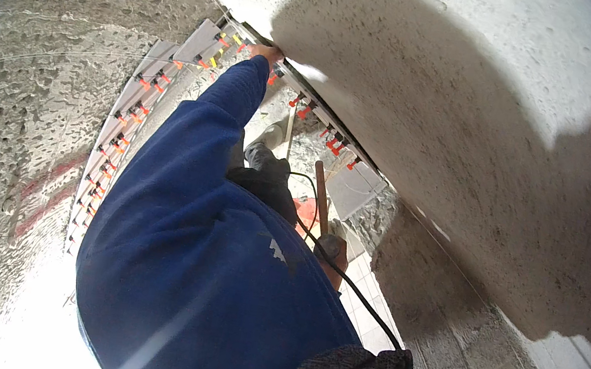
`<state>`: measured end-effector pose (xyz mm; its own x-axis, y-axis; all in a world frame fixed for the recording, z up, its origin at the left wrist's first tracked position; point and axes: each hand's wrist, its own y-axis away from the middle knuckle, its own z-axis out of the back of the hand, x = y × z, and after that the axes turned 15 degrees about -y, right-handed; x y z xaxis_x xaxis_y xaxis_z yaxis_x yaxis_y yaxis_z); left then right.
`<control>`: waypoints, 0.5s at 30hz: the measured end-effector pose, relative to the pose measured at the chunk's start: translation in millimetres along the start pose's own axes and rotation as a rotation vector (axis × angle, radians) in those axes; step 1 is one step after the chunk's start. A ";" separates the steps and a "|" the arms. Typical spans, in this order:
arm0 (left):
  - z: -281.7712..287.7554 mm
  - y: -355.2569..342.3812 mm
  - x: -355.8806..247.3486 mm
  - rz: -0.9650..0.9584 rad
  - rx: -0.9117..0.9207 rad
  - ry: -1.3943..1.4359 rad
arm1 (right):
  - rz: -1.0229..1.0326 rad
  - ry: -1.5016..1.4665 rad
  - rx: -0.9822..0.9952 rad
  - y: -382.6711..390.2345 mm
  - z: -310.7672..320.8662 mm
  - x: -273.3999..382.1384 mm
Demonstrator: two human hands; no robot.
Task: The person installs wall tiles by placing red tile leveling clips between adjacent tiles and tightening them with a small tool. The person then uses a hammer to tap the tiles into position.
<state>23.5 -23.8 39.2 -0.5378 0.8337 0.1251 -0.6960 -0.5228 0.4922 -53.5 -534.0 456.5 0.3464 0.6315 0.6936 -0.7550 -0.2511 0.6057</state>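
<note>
My left arm, in a blue sleeve, reaches up and away to the right-hand wall. At its end my left hand (266, 51) lies against the top edge of a row of wall tiles (321, 120), fingers stretched along it and partly hidden. Black-and-orange levelling clips (334, 143) stick out from the tile joints. Lower down, close to my body, my right hand (334, 271) is closed around a mallet with a dark rounded head (332, 247). Its wooden handle (321, 196) points up and away from me.
On the left, another tile row (104, 146) with many clips runs along a rough, pitted wall (33, 81). A black cable (369, 304) crosses near my right hand. A red-orange thing (304, 213) and light floor tiles (363, 292) lie below. My shadow darkens the right wall (432, 106).
</note>
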 end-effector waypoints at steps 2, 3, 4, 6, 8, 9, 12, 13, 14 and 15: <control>-3.1 -11.5 -11.3 0.284 0.330 0.258 | 0.003 0.004 -0.007 -0.8 0.2 -3.9; -6.0 -17.3 -15.9 0.376 0.437 0.334 | 0.004 0.005 -0.009 -1.2 0.7 -5.9; -10.1 -21.8 -17.8 0.352 0.441 0.324 | 0.003 0.005 -0.013 -1.4 0.9 -8.1; -17.2 -27.2 -18.1 0.414 0.436 0.503 | 0.003 0.006 -0.020 -1.9 1.4 -12.8; -16.5 -25.2 -14.3 0.527 0.424 0.770 | 0.000 0.006 -0.029 -2.0 1.3 -17.5; -11.4 -20.6 -11.9 0.555 0.424 0.846 | 0.000 0.000 -0.031 -2.4 1.2 -19.5; 28.8 1.0 -18.8 0.802 0.414 0.998 | 0.014 -0.037 -0.034 -1.7 -1.6 -22.9; 47.8 11.1 -23.1 0.887 0.400 1.036 | 0.027 -0.078 -0.030 -1.4 -2.9 -22.7; 66.5 23.0 -26.9 0.951 0.384 1.063 | 0.026 -0.074 -0.031 -1.6 -4.0 -21.9; 84.6 34.5 -28.4 0.997 0.368 1.081 | 0.029 -0.072 -0.034 -1.9 -5.7 -20.5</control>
<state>55.1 -50.5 125.5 -0.8975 -0.4361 -0.0663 0.2183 -0.5696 0.7924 -62.3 -542.3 438.8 0.3623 0.5695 0.7379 -0.7836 -0.2426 0.5720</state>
